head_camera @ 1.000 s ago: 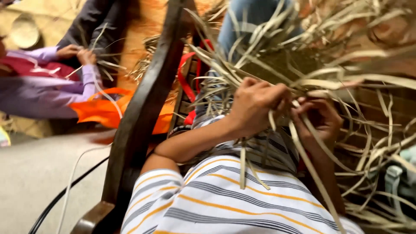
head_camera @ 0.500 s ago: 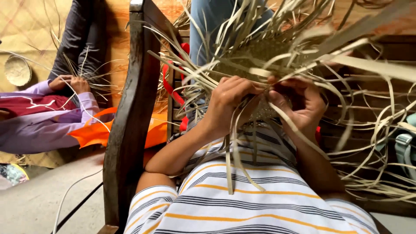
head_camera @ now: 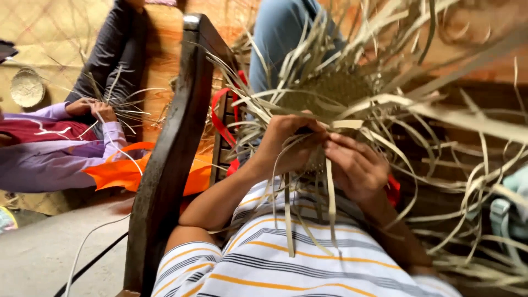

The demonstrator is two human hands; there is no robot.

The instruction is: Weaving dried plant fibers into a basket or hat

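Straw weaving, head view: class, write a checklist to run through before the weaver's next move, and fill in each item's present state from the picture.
1. Left hand grips the woven piece: ok, fingers closed on its edge.
2. Right hand on the working strips: ok, it pinches pale strips beside the left hand.
3. Loose strips hang free over the striped shirt: ok, several trail down untangled.
4. Which strip goes next: cannot tell, strands overlap and blur.
5. Dark wooden post clear of the hands: ok, it stands apart, at the left elbow.
6. Neighbour's hands out of the way: ok, busy with their own strips far left.
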